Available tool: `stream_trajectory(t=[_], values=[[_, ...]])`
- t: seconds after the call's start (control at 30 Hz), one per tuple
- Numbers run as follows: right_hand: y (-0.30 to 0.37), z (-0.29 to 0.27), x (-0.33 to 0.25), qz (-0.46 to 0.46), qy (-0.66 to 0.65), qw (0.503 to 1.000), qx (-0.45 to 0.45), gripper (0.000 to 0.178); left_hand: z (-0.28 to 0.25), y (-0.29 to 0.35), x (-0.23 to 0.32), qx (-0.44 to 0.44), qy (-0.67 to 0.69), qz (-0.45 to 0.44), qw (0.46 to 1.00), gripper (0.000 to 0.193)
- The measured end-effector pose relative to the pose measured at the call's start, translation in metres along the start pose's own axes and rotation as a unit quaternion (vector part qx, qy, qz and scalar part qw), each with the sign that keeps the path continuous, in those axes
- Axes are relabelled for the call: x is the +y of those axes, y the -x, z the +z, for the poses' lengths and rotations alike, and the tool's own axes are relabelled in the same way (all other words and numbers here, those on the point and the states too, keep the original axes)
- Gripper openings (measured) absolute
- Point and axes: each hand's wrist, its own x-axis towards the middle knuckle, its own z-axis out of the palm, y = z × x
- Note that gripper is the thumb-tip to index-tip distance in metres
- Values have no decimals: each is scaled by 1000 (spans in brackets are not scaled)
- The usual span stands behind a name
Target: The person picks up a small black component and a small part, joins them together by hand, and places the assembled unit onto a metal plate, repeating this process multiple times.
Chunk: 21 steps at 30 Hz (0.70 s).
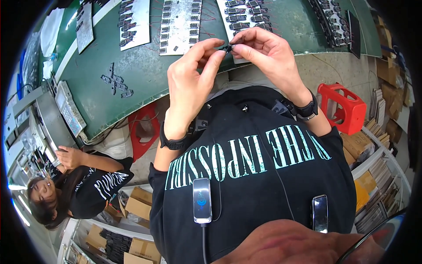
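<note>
My left hand [193,72] and my right hand [270,53] meet over the near edge of the green bench. Between their fingertips is a small black part [227,48], pinched from both sides. Fingers cover most of it, so its exact kind cannot be made out. Just beyond my hands lie a white board [180,26] with rows of small black rectangular parts and thin red wires, and a second such board [225,26], partly behind my right hand. Several loose black pieces [116,81] lie in a small heap on the bench to the left.
More loaded boards stand at the left [135,22] and right [332,22] of the green bench [145,72]. A red stool [343,108] is at the right. To the left, a co-worker [88,180] sits by a grey machine [48,119]. Shelves with cardboard boxes [140,202] stand behind.
</note>
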Motion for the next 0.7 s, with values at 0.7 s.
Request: stream_trajectory(t=[0.7], values=[[0,21,-5,-125,177,973,84,15,10,10,-10,59,320,-89,941,22]])
